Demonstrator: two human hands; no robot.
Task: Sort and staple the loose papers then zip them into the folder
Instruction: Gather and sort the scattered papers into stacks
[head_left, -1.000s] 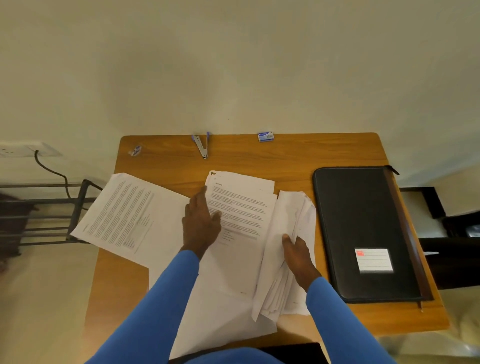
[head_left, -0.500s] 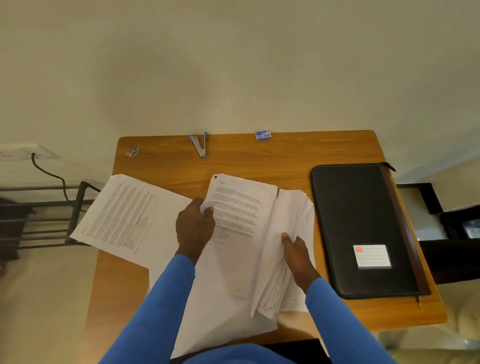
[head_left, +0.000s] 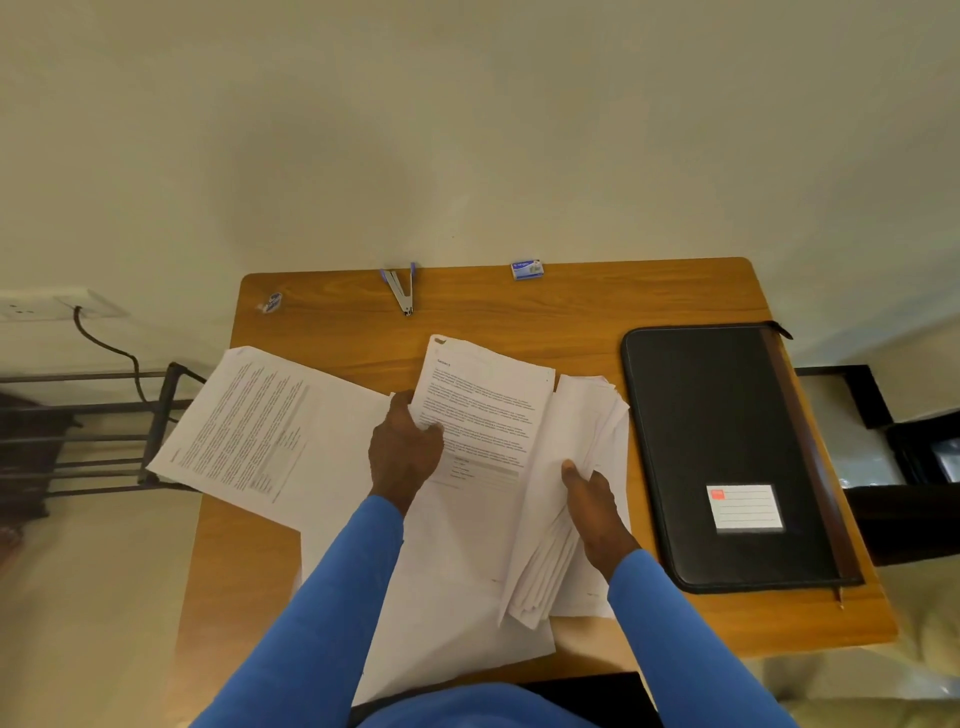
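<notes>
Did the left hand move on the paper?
Yes. The left hand slid off the printed sheet toward its left edge and now pinches that edge, nearer the person and farther from the stapler.

I seem to be in a home study corner: small wooden desk (head_left: 571, 322) against a plain wall (head_left: 467, 130), wall socket (head_left: 31, 306).
</notes>
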